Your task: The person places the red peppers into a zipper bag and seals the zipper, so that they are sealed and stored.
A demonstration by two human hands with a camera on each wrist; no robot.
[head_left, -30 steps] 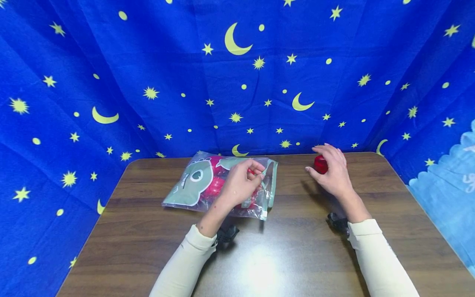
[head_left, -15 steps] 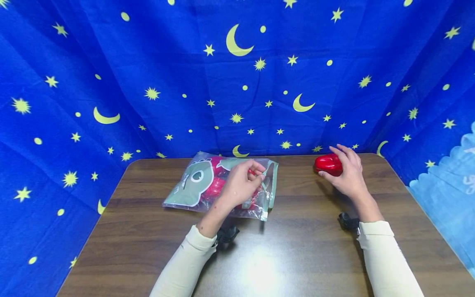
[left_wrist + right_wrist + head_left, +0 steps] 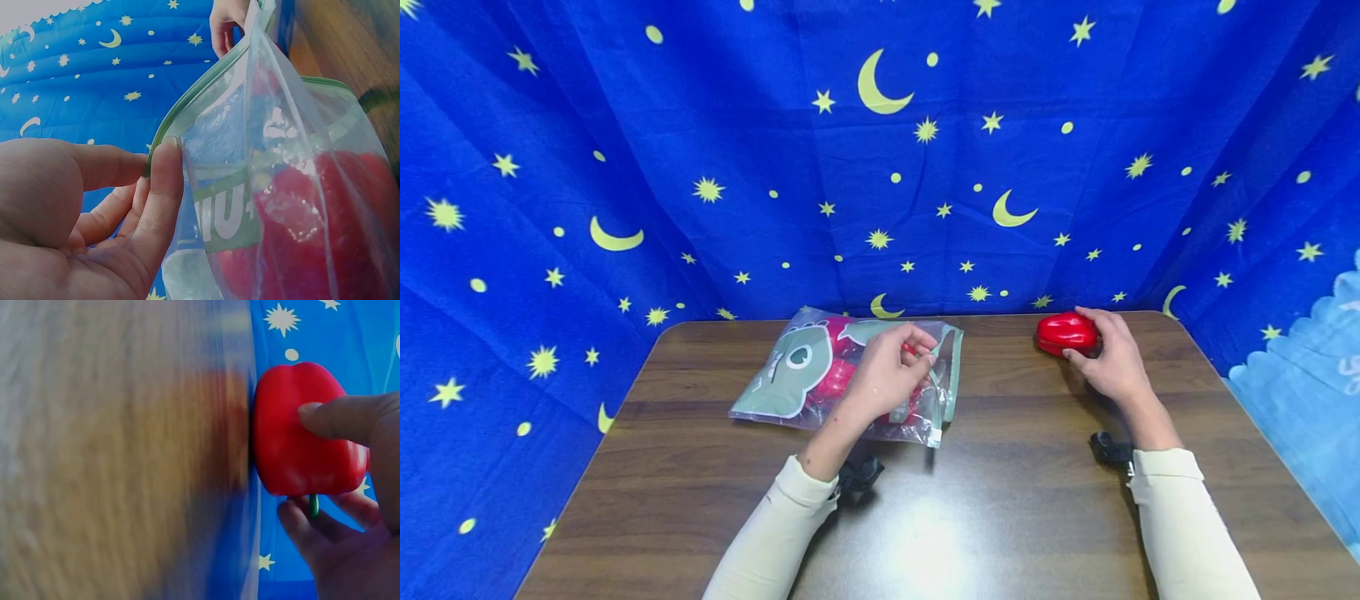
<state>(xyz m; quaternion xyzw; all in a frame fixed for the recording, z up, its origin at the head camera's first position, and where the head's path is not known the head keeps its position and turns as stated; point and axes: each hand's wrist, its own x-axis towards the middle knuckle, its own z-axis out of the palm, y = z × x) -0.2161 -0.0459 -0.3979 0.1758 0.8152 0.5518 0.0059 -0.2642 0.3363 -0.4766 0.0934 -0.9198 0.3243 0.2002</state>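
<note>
In the head view a clear zip bag (image 3: 778, 392) with a green printed animal lies left of the table's middle. Glossy red things (image 3: 312, 219) show through its plastic. My left hand (image 3: 880, 375) pinches the green-edged mouth (image 3: 194, 94) between thumb and fingers, holding it raised in the left wrist view. Toward the table's far right lies a red bell pepper (image 3: 1065, 333) with a short green stem (image 3: 314, 505). My right hand (image 3: 1112, 354) grips its stem end: the thumb (image 3: 337, 419) rests on one side, other fingers curl around behind.
A brown wooden table (image 3: 1000, 500) carries everything. A blue star-and-moon cloth (image 3: 737, 125) hangs right behind its back edge and along the sides. A black wrist camera (image 3: 859, 475) sits under the left wrist, another camera (image 3: 1111, 450) under the right.
My right hand has shifted right along the bell pepper, uncovering most of it, and its fingers have closed in on the stem end. The pepper has stayed nearly in place; my left hand holds still.
</note>
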